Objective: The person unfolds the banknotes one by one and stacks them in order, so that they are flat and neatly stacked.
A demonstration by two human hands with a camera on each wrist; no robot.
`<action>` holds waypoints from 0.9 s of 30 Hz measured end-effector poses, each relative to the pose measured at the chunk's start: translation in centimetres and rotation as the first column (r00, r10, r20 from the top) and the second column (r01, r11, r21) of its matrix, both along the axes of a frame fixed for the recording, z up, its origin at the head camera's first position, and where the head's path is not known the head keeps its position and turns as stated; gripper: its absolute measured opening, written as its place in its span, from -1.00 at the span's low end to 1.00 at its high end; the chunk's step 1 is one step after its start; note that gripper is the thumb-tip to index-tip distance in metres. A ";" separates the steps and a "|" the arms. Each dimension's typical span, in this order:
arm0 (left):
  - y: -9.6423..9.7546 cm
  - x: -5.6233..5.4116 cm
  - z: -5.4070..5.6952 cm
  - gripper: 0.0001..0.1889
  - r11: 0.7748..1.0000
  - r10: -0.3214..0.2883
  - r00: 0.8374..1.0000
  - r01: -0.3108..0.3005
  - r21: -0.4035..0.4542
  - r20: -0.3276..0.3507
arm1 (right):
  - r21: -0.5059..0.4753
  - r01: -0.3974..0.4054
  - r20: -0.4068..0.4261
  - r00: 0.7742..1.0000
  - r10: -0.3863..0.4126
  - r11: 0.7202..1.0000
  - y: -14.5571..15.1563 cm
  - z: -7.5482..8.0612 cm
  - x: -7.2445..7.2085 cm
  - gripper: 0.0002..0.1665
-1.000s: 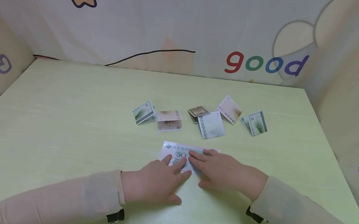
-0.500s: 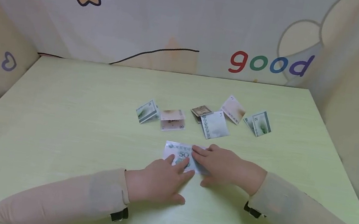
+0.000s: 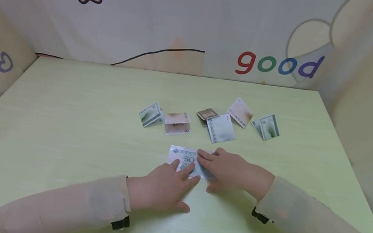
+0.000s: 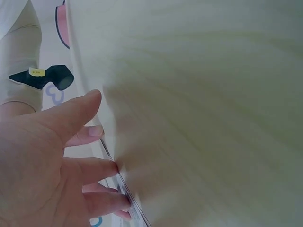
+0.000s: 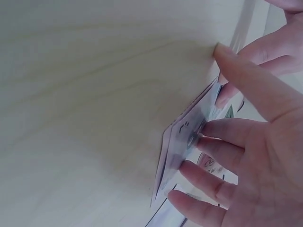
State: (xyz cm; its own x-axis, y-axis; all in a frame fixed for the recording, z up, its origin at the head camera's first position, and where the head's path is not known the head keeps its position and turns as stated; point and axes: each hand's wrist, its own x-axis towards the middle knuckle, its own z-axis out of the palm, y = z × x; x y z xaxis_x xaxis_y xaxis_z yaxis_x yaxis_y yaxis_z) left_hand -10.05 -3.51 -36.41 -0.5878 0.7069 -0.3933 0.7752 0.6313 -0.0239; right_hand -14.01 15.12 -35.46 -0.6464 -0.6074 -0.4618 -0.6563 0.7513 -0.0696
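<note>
your sleeves (image 3: pixel 59 202) come in nearest, one from each lower corner. your left hand (image 3: pixel 167 188) has its fingers extended and spread, fingertips on the near left part of the banknote (image 3: pixel 179 155). your right hand (image 3: pixel 229 170) lies with fingers straight across the note's right part. so the note sits under both sets of fingers, its far left corner and printed 50 showing; from the right wrist, its folded layers part slightly. the table (image 3: pixel 72 123) stretches well out on both sides to its edges. past a strip of tabletop stand six folded notes (image 3: pixel 221 129), then the far edge, meeting the backdrop (image 3: pixel 158 14).
</note>
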 end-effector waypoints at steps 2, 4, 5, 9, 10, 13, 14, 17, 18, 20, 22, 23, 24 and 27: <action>-0.4 0.0 -0.1 -0.21 1.000 0.006 1.000 -0.006 0.018 0.007 | -0.006 0.003 0.010 1.000 -0.003 1.000 0.0 0.1 0.0 -0.02; -0.8 0.0 -0.2 -0.21 0.999 0.010 1.000 -0.011 0.039 0.018 | -0.004 0.008 0.016 1.000 -0.008 1.000 0.0 0.1 0.0 -0.02; -1.1 0.0 -0.3 -0.21 0.998 0.012 0.999 -0.014 0.054 0.033 | -0.002 0.009 0.018 1.000 -0.009 1.000 0.0 0.1 0.0 -0.02; -1.8 -0.3 -0.5 -0.22 0.993 0.015 0.993 -0.028 0.114 0.115 | 0.005 0.003 0.017 1.000 -0.003 1.000 0.0 0.2 0.0 -0.02; -1.9 -0.4 -0.5 -0.22 0.992 0.010 0.991 -0.026 0.123 0.131 | 0.002 -0.001 0.017 1.000 0.001 1.000 0.0 0.2 -0.1 -0.02; -1.9 -0.5 -0.5 -0.23 0.992 -0.018 0.992 0.002 0.127 0.128 | -0.019 0.001 0.028 1.000 -0.001 1.000 0.2 0.1 -0.2 -0.02; -1.9 -0.5 -0.4 -0.23 0.992 -0.027 0.993 0.013 0.123 0.115 | -0.032 0.011 0.040 0.999 -0.010 0.999 0.3 0.1 -0.3 -0.02; -1.9 -0.5 -0.4 -0.25 0.993 -0.045 0.997 0.037 0.109 0.068 | -0.061 0.055 0.083 0.995 -0.049 0.997 0.8 -0.2 -0.5 -0.05; -1.8 -0.5 -0.4 -0.25 0.994 -0.045 0.997 0.039 0.105 0.057 | -0.073 0.077 0.095 0.993 -0.070 0.994 1.0 -0.2 -0.6 -0.07; -1.8 -0.4 -0.4 -0.26 0.994 -0.037 0.998 0.032 0.104 0.044 | -0.112 0.127 0.106 0.988 -0.115 0.986 1.5 -0.2 -0.7 -0.13; -1.7 -0.3 -0.4 -0.27 0.994 -0.024 0.999 0.019 0.105 0.045 | -0.154 0.190 0.101 0.979 -0.176 0.970 1.9 0.0 -1.0 -0.20; -1.7 -0.3 -0.4 -0.28 0.995 -0.017 0.999 0.012 0.103 0.050 | -0.181 0.228 0.094 0.972 -0.214 0.957 2.1 0.2 -1.1 -0.24; -1.7 -0.3 -0.4 -0.28 0.995 -0.010 0.998 0.005 0.102 0.055 | -0.210 0.266 0.085 0.963 -0.254 0.941 2.4 0.4 -1.3 -0.28; -1.7 -0.2 -0.4 -0.28 0.995 0.008 0.997 -0.015 0.098 0.077 | -0.285 0.392 0.068 0.918 -0.390 0.875 3.1 0.9 -1.9 -0.33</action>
State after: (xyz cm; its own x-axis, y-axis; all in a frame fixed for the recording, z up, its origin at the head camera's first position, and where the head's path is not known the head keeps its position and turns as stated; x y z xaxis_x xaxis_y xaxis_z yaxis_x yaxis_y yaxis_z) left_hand -10.29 -5.20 -36.85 -0.5671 0.7380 -0.3658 0.7652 0.6364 0.0976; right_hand -15.88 18.26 -34.54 -0.8556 -0.4127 -0.3124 -0.3117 0.8927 -0.3254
